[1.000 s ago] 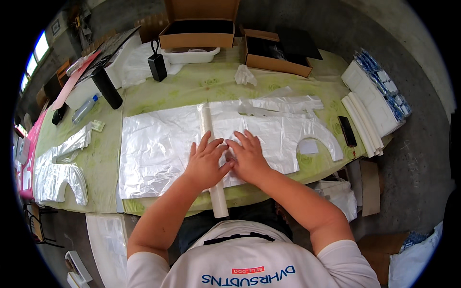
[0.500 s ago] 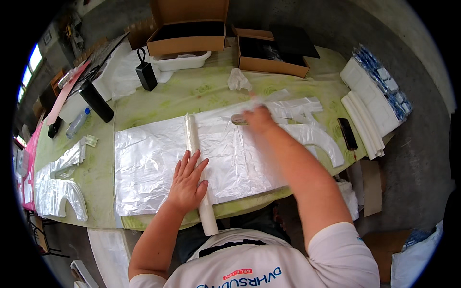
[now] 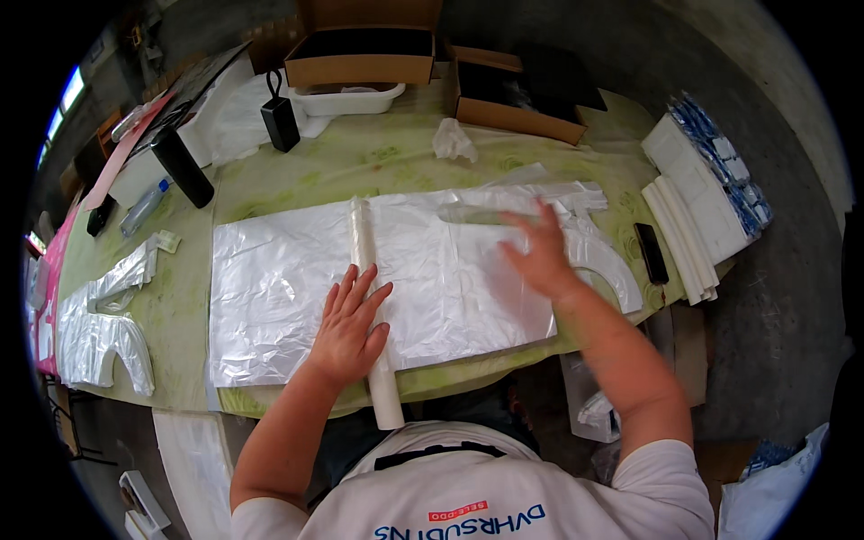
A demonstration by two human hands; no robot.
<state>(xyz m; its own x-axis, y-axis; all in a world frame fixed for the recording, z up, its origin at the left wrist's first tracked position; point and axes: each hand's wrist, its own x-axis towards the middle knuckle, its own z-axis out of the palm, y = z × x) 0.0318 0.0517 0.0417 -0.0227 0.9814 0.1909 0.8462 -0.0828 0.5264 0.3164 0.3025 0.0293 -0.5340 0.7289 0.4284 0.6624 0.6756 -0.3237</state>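
Observation:
A stack of shiny white plastic bags (image 3: 270, 297) lies flat across the table in front of me. Over it, running from far to near, rests a long white roll (image 3: 362, 232) whose near end hangs past the table's edge. My left hand (image 3: 349, 324) lies flat on the roll with its fingers stretched out, partly covering its middle. My right hand (image 3: 543, 256), a little smeared by motion, is over the right part of the bags with fingers spread and nothing in it. Looped handle pieces (image 3: 612, 265) of the bags stick out at the right end.
More folded plastic bags (image 3: 99, 337) lie at the left. Behind stand a black cylinder (image 3: 184, 171), a clear bottle (image 3: 144, 209), a black block with a loop (image 3: 280, 124) and cardboard boxes (image 3: 360, 70). A phone (image 3: 650, 254) and white rolls (image 3: 679, 236) are at the right.
My right hand has moved right and nearer, away from the slot-like spot on the bags, and its fingers have spread. My left hand stays on the roll.

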